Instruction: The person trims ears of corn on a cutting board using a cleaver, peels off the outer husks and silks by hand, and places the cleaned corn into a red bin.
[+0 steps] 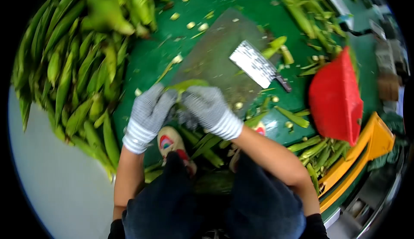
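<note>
Between the two gloved hands, at the fingertips: green husk piece, curved, lying crosswise just beyond the bent fingers. Right hand: fingers together, closed on the near edge of the husk piece. Left hand: fingers curled together at the husk piece's left end; whether they pinch it, cannot tell, as the contact is blurred. Both gloves grey with white striped cuffs.

Under and beyond the husk piece: grey board, set at a slant on the green floor. On the board's right side: cleaver, blade bright, dark handle pointing away from the board. Pale cut bits scattered around. Left: large heap of green corn ears. Right: red scoop-like container, near a yellow frame. Below the hands: pale shoes, loose green husks near them.
</note>
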`<state>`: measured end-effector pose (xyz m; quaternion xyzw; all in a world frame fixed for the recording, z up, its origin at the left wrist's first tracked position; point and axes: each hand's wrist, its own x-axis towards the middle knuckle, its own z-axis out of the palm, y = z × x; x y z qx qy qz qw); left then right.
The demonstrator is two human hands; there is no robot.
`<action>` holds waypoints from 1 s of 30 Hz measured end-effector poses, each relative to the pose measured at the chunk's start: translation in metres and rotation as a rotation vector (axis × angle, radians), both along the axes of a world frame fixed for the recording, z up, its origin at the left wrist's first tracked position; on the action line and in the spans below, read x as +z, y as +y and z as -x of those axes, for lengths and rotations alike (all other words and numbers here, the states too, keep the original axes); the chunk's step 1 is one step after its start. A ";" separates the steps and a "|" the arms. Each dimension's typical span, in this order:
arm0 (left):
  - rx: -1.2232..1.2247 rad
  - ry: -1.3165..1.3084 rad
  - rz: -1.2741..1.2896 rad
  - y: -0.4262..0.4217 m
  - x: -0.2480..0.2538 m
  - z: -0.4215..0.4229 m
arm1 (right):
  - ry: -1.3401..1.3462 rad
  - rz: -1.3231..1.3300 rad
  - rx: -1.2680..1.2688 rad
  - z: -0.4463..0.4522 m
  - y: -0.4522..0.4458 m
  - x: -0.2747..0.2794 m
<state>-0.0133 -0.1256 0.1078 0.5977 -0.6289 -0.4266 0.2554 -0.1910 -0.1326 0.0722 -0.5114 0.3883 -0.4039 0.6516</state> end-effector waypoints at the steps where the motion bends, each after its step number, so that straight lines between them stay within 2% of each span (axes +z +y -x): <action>1: 0.048 0.168 -0.090 -0.001 0.014 0.008 | 0.005 0.027 -0.034 0.003 -0.001 0.005; 4: 0.025 0.352 -0.030 -0.003 -0.007 0.006 | -0.095 -0.294 0.022 0.014 -0.005 0.007; 6: 0.089 0.454 -0.050 -0.004 -0.017 0.008 | 0.102 -0.176 0.034 0.027 -0.009 0.005; 8: 0.112 0.515 -0.061 -0.005 -0.021 0.011 | 0.088 -0.322 -0.021 0.038 -0.009 0.006; 9: 0.103 0.526 -0.055 -0.006 -0.022 0.012 | 0.125 -0.269 -0.009 0.041 -0.008 0.006; 12: 0.071 0.472 -0.058 -0.007 -0.022 0.011 | 0.236 -0.364 0.070 0.050 -0.014 0.018; 16: 0.027 0.364 -0.042 -0.010 -0.016 0.009 | 0.568 -0.019 0.261 0.036 -0.032 0.031; 17: 0.041 0.292 0.011 -0.009 -0.020 0.009 | 0.464 -0.337 0.247 0.026 -0.034 0.039; 18: 0.056 0.215 0.064 -0.010 -0.021 0.008 | 0.384 -0.342 0.224 0.022 -0.034 0.036; 19: 0.000 0.021 0.125 -0.012 -0.013 0.005 | 0.301 -0.345 0.205 0.017 -0.033 0.029; 20: 0.079 -0.001 0.109 -0.014 -0.015 0.005 | 0.216 -0.350 0.190 0.013 -0.032 0.019; 21: 0.160 -0.024 0.091 -0.016 -0.018 0.007 | 0.228 -0.123 0.185 0.009 -0.030 -0.005; 22: 0.238 -0.049 0.072 -0.018 -0.020 0.009 | 0.146 -0.123 0.109 0.002 -0.025 -0.009; 23: 0.315 0.189 -0.060 -0.020 -0.012 0.009 | 0.066 -0.125 0.030 -0.004 -0.018 -0.011; 24: 0.324 0.267 -0.005 -0.021 -0.020 0.004 | -0.010 -0.126 -0.050 -0.008 -0.015 -0.015; 25: 0.354 0.277 0.000 -0.023 -0.022 0.002 | 0.044 0.035 -0.092 -0.008 -0.013 -0.031; 30: 0.430 0.362 0.013 -0.036 -0.050 -0.015 | 0.229 0.029 -0.089 0.017 0.000 -0.071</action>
